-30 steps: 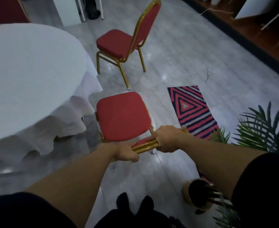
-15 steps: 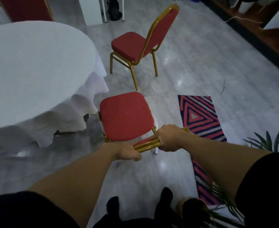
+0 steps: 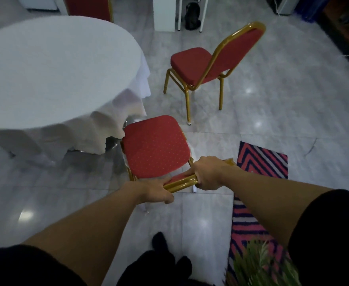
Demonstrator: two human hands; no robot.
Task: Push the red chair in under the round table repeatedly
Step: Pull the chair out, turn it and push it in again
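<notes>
Since 1 s ago we'd moved the red chair point(image 3: 156, 145) closer to the counter point(image 3: 52, 69) at 10 o'clock. Left hand point(image 3: 155, 191) & right hand point(image 3: 207, 173) had fingers wrapped around its gold backrest. Seat front just touched the tablecloth; most of the push remained.

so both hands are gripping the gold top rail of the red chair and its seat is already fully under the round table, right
Not quite. Both hands, left and right, do grip the gold top rail of the red chair, but the head view shows its seat fully exposed, only its front corner meeting the round table cloth.
</notes>
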